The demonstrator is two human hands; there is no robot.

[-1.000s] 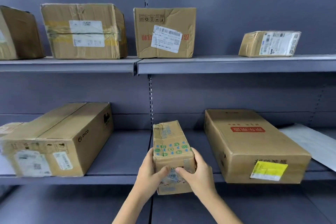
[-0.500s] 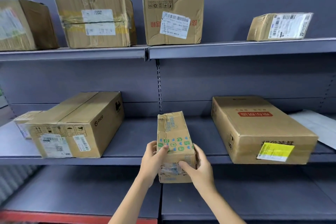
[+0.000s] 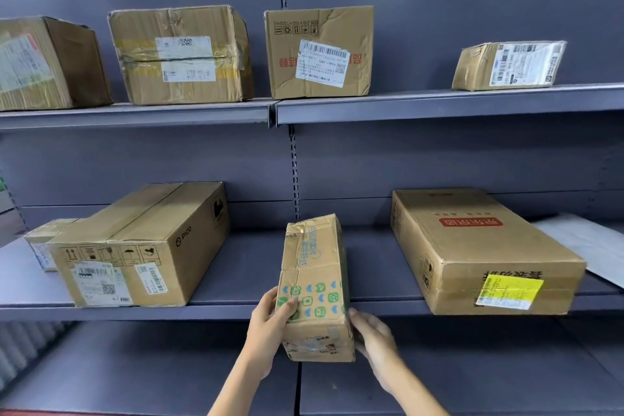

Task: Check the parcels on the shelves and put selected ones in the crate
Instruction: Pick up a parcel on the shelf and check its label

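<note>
A narrow cardboard parcel point(image 3: 314, 284) with green and blue printed icons juts out over the front edge of the middle shelf point(image 3: 216, 311). My left hand point(image 3: 268, 324) grips its left side, thumb on the top face. My right hand point(image 3: 373, 336) holds its right lower edge, fingers against the side. No crate is in view.
On the middle shelf lie a long PICO box point(image 3: 141, 246) at left, a small parcel point(image 3: 44, 240) behind it, a flat box with a yellow label point(image 3: 479, 253) at right, and a white envelope point(image 3: 587, 246). Several boxes stand on the upper shelf point(image 3: 439, 105). A lower shelf point(image 3: 135, 365) runs beneath.
The parcel has tilted and come further out over the shelf edge. My right thumb has left the front face and the hand now sits at the parcel's right side. The view has shifted downward.
</note>
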